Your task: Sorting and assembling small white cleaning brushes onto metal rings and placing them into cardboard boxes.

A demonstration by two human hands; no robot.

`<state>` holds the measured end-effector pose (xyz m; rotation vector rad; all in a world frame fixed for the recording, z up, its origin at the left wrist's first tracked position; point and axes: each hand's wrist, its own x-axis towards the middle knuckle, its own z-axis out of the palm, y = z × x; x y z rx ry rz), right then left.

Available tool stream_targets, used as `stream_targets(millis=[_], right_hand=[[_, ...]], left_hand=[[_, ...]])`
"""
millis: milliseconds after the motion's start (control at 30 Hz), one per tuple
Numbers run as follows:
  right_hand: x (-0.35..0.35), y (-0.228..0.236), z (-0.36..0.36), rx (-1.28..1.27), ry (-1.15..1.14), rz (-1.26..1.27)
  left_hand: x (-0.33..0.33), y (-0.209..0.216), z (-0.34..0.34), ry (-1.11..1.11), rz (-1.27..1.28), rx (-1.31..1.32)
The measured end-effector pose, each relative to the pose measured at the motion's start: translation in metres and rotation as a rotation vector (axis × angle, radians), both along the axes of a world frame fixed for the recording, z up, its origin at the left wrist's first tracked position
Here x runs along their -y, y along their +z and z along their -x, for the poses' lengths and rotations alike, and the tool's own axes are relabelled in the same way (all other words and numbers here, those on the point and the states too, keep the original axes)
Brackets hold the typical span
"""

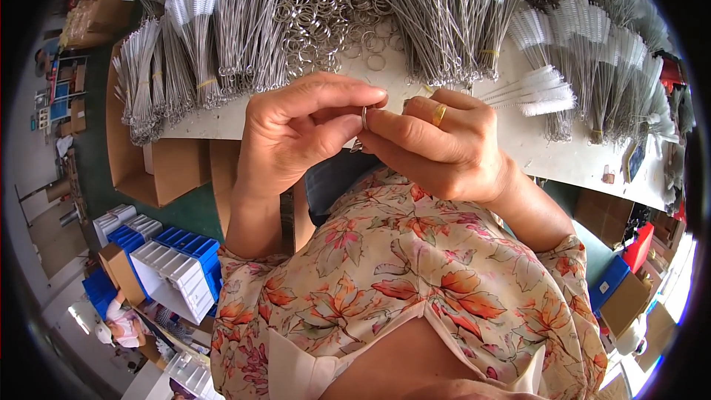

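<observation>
Between the fingertips of both hands is a small shiny metal split ring [364, 117], seen nearly edge-on. My left hand [296, 122] pinches it from the left, thumb under a stretched index finger. From the right, my right hand [444, 141] closes its thumb and index finger on it, with the other fingers curled. Small wire loops [357, 146] show just below the fingertips. A few white-bristled wire brushes [541, 92] stick out to the right behind my right hand; whether their stems run into its grip is hidden.
A pile of loose metal rings [318, 18] lies on the white table [222, 127] beyond my hands. Bundles of wire brushes [252, 30] flank it left, with more brush bundles [444, 22] right. An open cardboard box [159, 170] stands below the left table edge.
</observation>
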<state>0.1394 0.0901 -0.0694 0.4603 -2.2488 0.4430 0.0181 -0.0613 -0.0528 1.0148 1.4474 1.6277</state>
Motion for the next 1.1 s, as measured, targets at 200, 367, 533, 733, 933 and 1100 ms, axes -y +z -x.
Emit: stream_targets(millis=[200, 367, 533, 733, 933, 1100], right_hand=[[0.000, -0.002, -0.004, 0.064, -0.004, 0.066], [-0.001, 0.015, -0.009, 0.386, 0.071, 0.935], [-0.005, 0.026, 0.004, 0.737, 0.189, 1.649], [-0.016, 0.011, 0.015, 0.852, 0.254, 1.653], [-0.016, 0.001, 0.024, 0.896, 0.200, 1.375], [-0.002, -0.071, 0.018, 0.414, -0.132, 0.343]], left_hand=[[-0.003, -0.004, -0.004, 0.036, 0.001, -0.108], [-0.010, -0.001, -0.017, 0.270, -0.102, -0.443], [-0.018, -0.007, -0.017, 0.408, -0.209, -0.713], [-0.023, -0.015, -0.003, 0.347, -0.165, -0.571], [-0.012, -0.006, 0.016, 0.230, -0.117, -0.522], [-0.019, -0.019, 0.068, 0.277, 0.326, -0.655]])
